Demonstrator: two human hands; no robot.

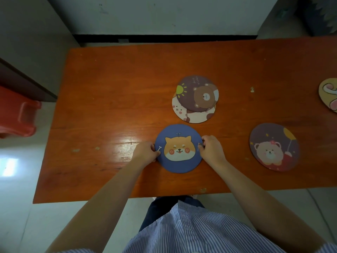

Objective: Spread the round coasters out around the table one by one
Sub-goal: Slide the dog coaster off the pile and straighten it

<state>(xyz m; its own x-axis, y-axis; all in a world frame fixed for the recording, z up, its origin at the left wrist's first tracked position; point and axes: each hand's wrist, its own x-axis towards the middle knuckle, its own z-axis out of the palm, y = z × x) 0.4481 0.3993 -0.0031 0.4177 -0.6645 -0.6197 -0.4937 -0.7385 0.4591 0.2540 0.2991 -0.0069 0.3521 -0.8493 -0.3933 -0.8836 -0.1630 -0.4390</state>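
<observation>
Head view: looked down on an orange wooden table. Held the blue dog coaster at the near middle of the table, at about six o'clock from the remaining stack, lying flat or very nearly so on the wood. Left hand pinched onto its nine o'clock edge, fingers curled closed around the rim; right hand pinched likewise onto its three o'clock edge. Gripped from both sides, probably to steady the thin disc and set it down squarely. Stack of two behind it: brown bear coaster on top, offset toward one o'clock over the white patched coaster, so both still needed spreading. Purple bear coaster already alone at three o'clock from the blue one, well apart. Yellow coaster at the right edge of the frame, partly cut off. Left half of the table bare, likely reserved for the last two. Red plastic stool on the floor at nine o'clock.
</observation>
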